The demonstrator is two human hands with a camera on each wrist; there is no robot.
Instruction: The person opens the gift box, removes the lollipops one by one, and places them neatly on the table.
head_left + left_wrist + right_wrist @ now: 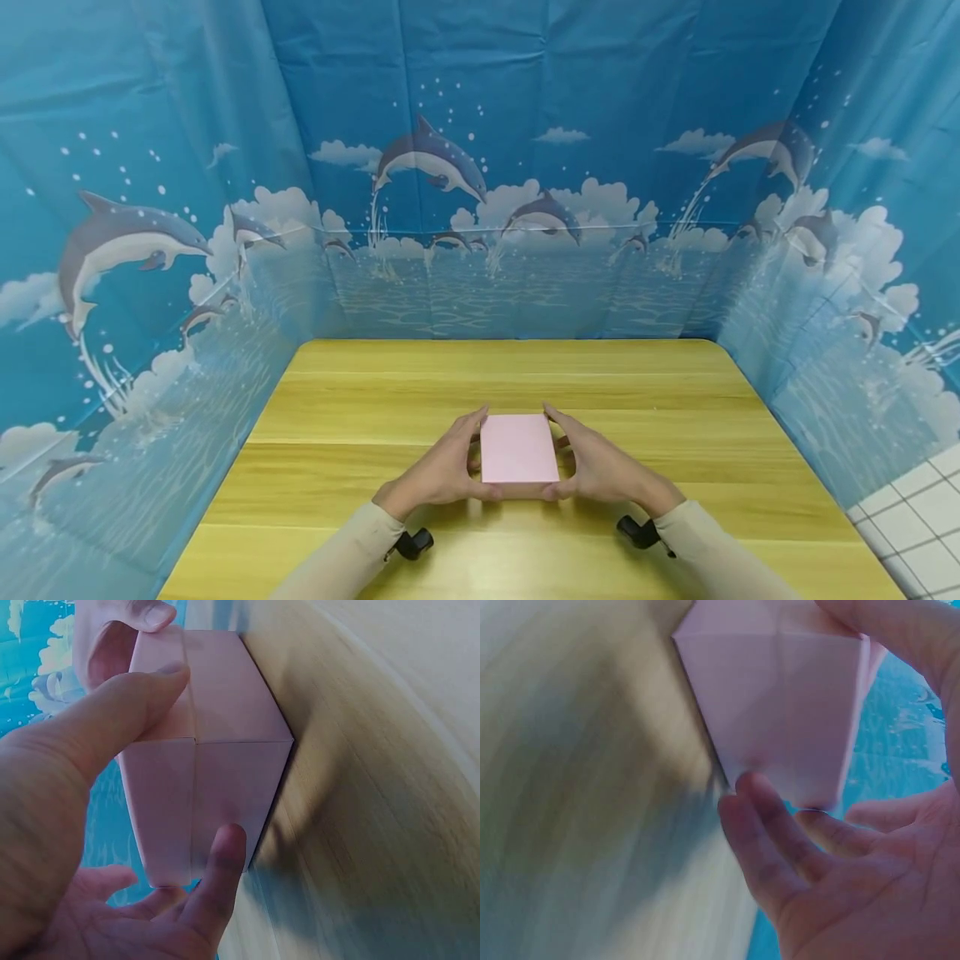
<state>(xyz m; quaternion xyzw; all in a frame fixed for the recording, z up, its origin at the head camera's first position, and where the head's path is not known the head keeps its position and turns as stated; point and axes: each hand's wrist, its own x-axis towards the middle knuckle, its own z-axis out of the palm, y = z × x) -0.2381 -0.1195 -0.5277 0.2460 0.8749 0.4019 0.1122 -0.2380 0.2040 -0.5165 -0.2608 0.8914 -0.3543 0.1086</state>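
Two hands on it: the left hand [438, 471] and right hand [603, 467] clasp the pink folded paper box [519, 448] between curled fingers and thumbs, just above the near middle of the wooden table [495, 375], dolphin backdrop [480, 167] beyond.

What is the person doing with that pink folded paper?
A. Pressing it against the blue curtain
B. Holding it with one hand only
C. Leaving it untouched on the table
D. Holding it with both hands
D: the left hand and right hand grip opposite sides of the pink folded paper over the wooden table.
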